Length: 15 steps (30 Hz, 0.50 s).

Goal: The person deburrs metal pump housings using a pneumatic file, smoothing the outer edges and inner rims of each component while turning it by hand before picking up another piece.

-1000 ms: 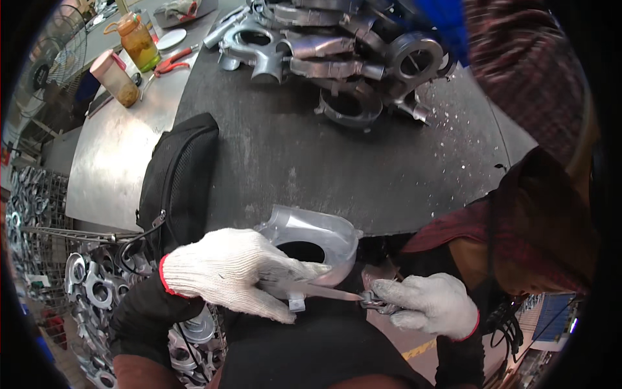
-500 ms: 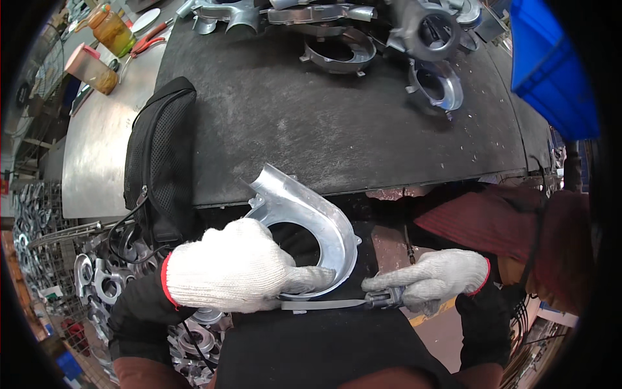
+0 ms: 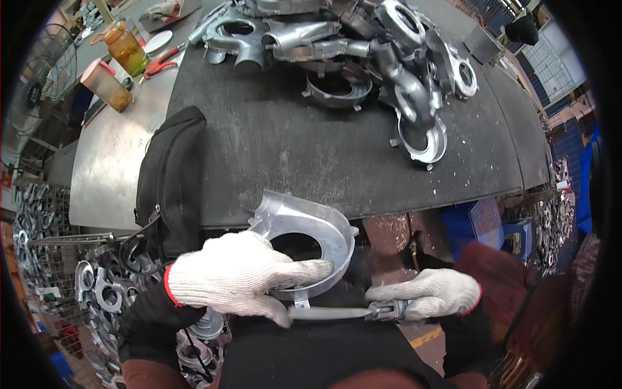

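One curved silver housing (image 3: 338,238) sits low in the middle of my head view, just below the near edge of the dark table (image 3: 291,149). The left hand (image 3: 223,275), in a white glove, holds it from the left, with a finger laid along the inner wall beside the round opening. The right hand (image 3: 431,295), lower right of centre, is closed around the handle of a flat grey tool (image 3: 330,314); its blade points left, under a small tab (image 3: 302,300) on the housing's rim.

What worries me is the blade's far end, right by the left thumb: a slip of the tool could drive it into the glove. The housing, gripped from one side only, could twist if the blade caught on the tab, or drop if that grip loosened.

I can't make out whether the blade touches the tab or the thumb. The left palm and the housing's underside are hidden from me, and the right fingers cover much of the handle. At the top, the frame cuts off the pile of castings (image 3: 301,48), and the lens's black rim swallows the corners.
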### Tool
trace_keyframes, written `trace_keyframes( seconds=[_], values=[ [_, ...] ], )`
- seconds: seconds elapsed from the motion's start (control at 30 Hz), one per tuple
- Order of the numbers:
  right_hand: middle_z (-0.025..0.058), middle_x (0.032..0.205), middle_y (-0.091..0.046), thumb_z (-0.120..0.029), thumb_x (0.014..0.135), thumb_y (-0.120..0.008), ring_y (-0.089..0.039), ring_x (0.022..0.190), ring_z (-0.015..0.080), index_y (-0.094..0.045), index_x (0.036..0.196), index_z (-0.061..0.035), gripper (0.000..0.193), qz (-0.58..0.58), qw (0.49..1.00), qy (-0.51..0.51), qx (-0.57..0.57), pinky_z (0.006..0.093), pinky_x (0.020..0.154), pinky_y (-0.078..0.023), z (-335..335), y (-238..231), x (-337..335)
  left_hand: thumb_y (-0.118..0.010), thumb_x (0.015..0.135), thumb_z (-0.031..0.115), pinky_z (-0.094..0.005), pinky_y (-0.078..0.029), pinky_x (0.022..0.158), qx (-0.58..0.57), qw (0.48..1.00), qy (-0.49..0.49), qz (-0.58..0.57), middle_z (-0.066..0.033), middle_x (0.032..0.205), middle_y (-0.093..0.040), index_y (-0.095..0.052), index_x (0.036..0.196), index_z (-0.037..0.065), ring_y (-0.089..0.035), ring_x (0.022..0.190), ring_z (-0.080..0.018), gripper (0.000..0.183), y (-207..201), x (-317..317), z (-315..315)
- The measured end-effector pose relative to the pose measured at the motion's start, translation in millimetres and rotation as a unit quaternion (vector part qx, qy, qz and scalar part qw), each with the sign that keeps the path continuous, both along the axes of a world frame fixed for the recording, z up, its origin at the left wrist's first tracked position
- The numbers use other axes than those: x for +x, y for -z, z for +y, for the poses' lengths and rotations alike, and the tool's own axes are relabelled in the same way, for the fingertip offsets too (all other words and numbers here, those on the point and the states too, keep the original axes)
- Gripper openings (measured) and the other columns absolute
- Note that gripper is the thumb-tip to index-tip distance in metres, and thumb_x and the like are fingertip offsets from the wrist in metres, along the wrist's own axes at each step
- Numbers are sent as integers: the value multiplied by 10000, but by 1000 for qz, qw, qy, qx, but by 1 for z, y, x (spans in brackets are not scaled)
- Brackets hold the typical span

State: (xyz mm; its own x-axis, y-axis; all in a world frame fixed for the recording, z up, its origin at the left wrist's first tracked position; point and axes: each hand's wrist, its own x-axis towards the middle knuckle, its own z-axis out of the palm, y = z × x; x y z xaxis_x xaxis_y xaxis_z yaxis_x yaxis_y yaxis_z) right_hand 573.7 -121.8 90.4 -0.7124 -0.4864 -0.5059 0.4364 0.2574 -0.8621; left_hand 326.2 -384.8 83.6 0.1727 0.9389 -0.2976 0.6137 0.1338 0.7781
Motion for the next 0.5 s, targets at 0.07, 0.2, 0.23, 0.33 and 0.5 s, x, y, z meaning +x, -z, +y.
trace_keyframes(
  seconds=[0.07, 0.2, 0.23, 0.33, 0.5],
  values=[
    [143, 1246, -727, -165, 1034, -608, -725, 914, 180, -436, 1554, 0, 572, 3, 992, 124, 25, 296, 857, -578, -14, -4, 12, -943, 711, 330, -337, -552, 660, 32, 998, -47, -4, -82, 832, -750, -605, 1409, 80, -729, 730, -241, 815, -10, -3, 1],
    [99, 1369, -678, -334, 1011, -626, -710, 1157, 262, -406, 1594, -146, 650, 85, 976, 146, 140, 319, 985, -556, -36, -8, 13, -1002, 635, 207, -311, -549, 647, 150, 971, -168, -79, -80, 848, -765, -627, 1347, 38, -734, 709, -179, 822, 7, 6, -12],
    [93, 1326, -696, -349, 1011, -622, -719, 1115, 277, -398, 1599, -168, 654, 96, 970, 126, 185, 329, 953, -568, -38, -11, 12, -1017, 597, 158, -301, -549, 646, 156, 960, -218, -76, -86, 842, -766, -665, 1266, 20, -734, 707, -167, 768, 6, 10, -10],
    [61, 1184, -743, -420, 1012, -608, -739, 995, 295, -371, 1612, -230, 673, 150, 951, 125, 238, 350, 841, -595, -44, -14, 10, -1015, 597, 114, -269, -563, 675, 159, 928, -306, -139, -97, 814, -768, -753, 1067, 8, -740, 711, -147, 548, 4, 17, -5],
    [88, 1018, -746, -438, 930, -681, -738, 862, 300, -458, 1557, -221, 700, 137, 920, 103, 354, 379, 737, -599, -54, -21, 3, -968, 669, 121, -264, -565, 702, 94, 910, -363, -177, -83, 826, -781, -775, 909, -9, -732, 724, -121, 334, -8, 25, 7]
  ],
)
